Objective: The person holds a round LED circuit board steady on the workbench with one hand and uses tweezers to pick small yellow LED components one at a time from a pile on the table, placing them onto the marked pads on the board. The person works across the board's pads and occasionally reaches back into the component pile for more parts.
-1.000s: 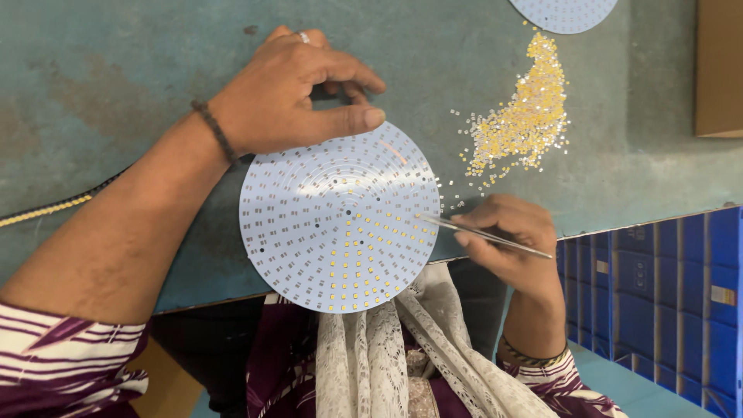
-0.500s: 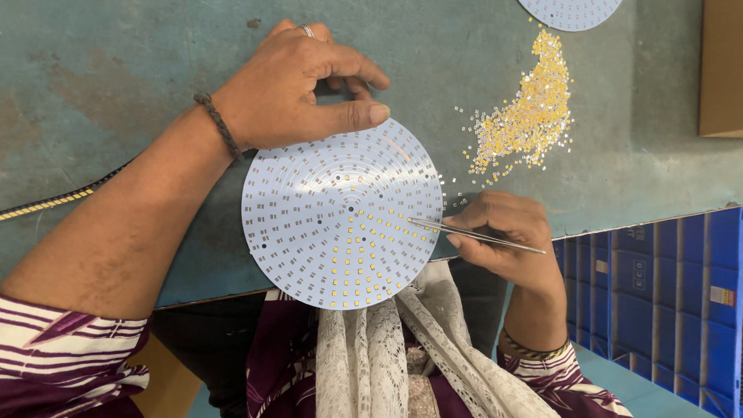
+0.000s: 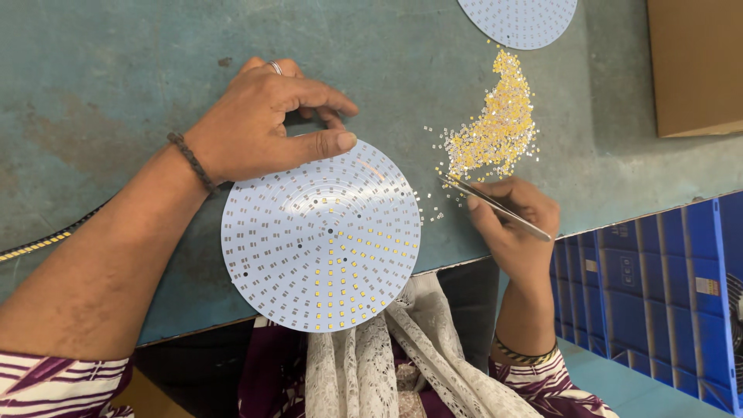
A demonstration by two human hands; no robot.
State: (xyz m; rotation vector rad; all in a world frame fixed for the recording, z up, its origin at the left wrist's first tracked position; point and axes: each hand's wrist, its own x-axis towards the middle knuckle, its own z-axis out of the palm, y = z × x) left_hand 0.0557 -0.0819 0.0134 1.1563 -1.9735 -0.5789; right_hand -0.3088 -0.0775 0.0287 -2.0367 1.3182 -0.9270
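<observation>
A round white circuit board (image 3: 321, 236) lies at the near edge of the teal table (image 3: 116, 93), part of its face filled with small yellow chips. My left hand (image 3: 263, 124) rests on the board's far rim, thumb pressed on it. My right hand (image 3: 511, 224) pinches metal tweezers (image 3: 491, 205), their tips at the near edge of a pile of tiny yellow chips (image 3: 495, 131) to the right of the board.
A second round board (image 3: 518, 19) lies at the far edge. A brown cardboard box (image 3: 693, 66) stands at the far right. Blue plastic crates (image 3: 658, 286) sit below the table's right side. A yellow-black cable (image 3: 39, 244) runs at the left.
My right hand has moved the tweezers off the board, up and right to the chip pile. The left hand keeps its hold on the board's rim.
</observation>
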